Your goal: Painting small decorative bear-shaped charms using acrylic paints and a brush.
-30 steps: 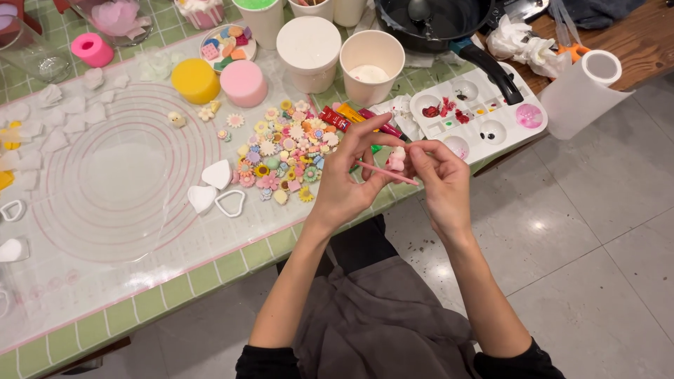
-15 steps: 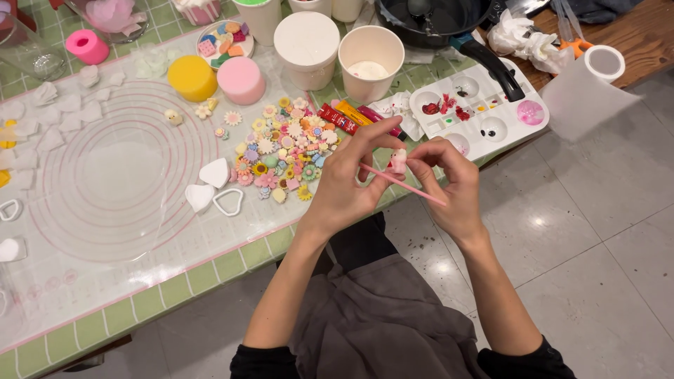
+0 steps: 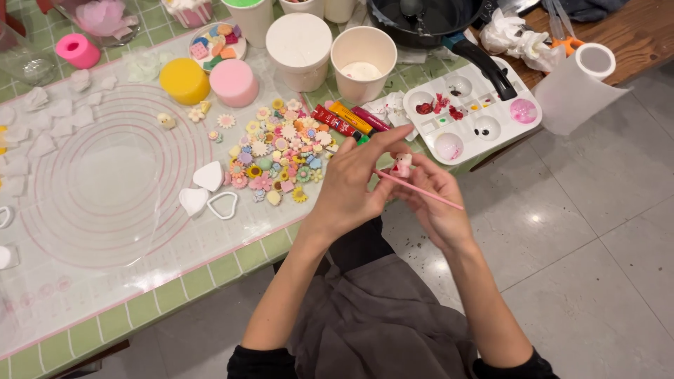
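Observation:
My left hand (image 3: 349, 188) and my right hand (image 3: 437, 205) meet in front of the table's edge, above my lap. A tiny pink and white figurine (image 3: 402, 164) sits between the fingertips, pinched by my left thumb and forefinger as far as I can tell. A thin pink stick (image 3: 421, 191) lies across my right hand's fingers, with its left end by my left thumb. A heap of small colourful flower charms (image 3: 281, 154) lies on the table just left of my left hand.
A white paint palette (image 3: 484, 105) with red and pink dabs, paint tubes (image 3: 344, 121), two white paper cups (image 3: 363, 62), yellow and pink round blocks (image 3: 184, 81), a clear mat (image 3: 112, 182) with white heart shapes (image 3: 208, 175), a black pan (image 3: 428, 17) and a plastic roll (image 3: 576, 84) stand nearby.
Both hands stay together on the figurine and stick. The stick has tilted a little, its right end now lower. The view has shifted slightly.

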